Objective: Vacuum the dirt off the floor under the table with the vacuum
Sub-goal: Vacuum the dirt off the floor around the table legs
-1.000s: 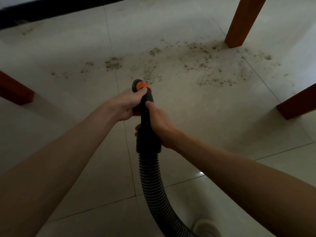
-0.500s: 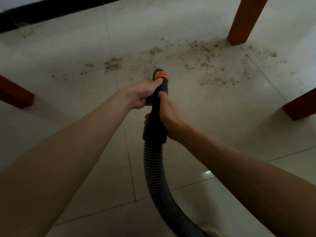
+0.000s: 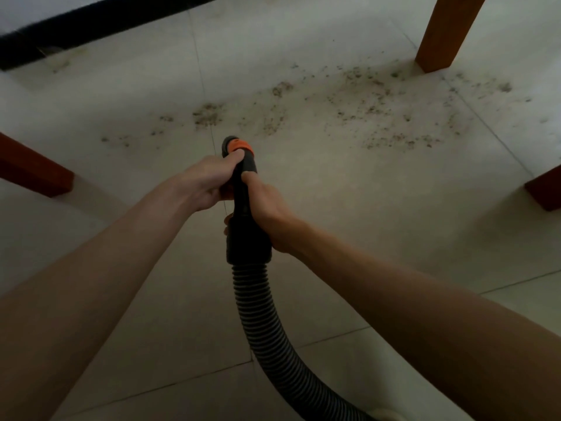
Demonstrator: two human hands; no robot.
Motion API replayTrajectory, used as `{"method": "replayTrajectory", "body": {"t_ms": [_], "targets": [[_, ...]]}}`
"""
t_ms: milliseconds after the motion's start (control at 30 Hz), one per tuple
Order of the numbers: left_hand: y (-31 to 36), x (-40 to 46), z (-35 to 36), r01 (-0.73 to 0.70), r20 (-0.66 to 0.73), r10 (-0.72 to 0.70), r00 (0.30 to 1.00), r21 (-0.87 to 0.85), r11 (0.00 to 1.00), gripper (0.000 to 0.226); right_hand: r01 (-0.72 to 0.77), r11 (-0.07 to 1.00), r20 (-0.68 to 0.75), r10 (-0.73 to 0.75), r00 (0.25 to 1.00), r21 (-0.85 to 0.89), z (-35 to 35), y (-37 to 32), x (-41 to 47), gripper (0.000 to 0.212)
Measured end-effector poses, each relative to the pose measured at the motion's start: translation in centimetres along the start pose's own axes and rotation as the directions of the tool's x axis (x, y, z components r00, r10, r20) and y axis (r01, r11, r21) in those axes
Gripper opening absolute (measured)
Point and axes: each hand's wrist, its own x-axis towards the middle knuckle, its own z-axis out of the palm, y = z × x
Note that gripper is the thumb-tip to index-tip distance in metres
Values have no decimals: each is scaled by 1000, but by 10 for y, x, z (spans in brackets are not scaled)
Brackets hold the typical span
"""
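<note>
- The left hand is wrapping its fingers round the upper part of the black plastic vacuum nozzle with an orange collar, its thumb lying just below that collar, at the centre of the frame.
- The right hand is gripping the same nozzle lower down, fingers curled round the wide black cuff, with its thumb pressing along the top.
- The ribbed black flexible hose is running from the cuff down to the lower edge of the frame, curving to the right.
- The nozzle's open end is pointing toward the upper middle of the frame, apart from the loose brown-grey dirt that is lying scattered in a band across the pale tiled floor.
- Three brown wooden table legs are standing round the patch: one at the upper right, one at the left edge and one at the right edge.
- By my reading, the approach is in hand and most of the dirt is not yet picked up; the next move is calling for lowering the mouth onto the nearest clump and sweeping across the band toward the upper-right leg.
</note>
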Motion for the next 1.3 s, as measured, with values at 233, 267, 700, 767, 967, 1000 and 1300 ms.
{"method": "replayTrajectory", "body": {"t_ms": [233, 267, 700, 767, 967, 1000, 1300], "targets": [[3, 9, -3, 11, 21, -10, 1000, -48, 999, 23, 57, 997, -34, -59, 998, -44, 2, -3, 10, 38], [3, 10, -3, 6, 10, -6, 1000, -49, 999, 23, 59, 997, -36, -60, 998, -49, 2, -4, 12, 39], [11, 38, -9, 29, 3, -29, 1000, -37, 999, 29, 62, 995, -19, -64, 998, -83, 0, -16, 37, 40], [11, 43, -14, 46, 10, -45, 999, -43, 998, 30, 56, 994, -22, -58, 998, -97, 2, -19, 41, 41], [14, 56, -25, 55, -4, -55, 998, -17, 998, 24, 93, 982, -51, -102, 993, -162, 7, -29, 51, 43], [16, 57, -25, 49, -11, -49, 999, -8, 999, 23, 106, 980, -49, -116, 992, -170, 7, -30, 51, 42], [17, 53, -14, 18, 27, -20, 999, 64, 998, 24, 71, 995, -91, -77, 993, -63, 4, -23, 46, 45]]}}
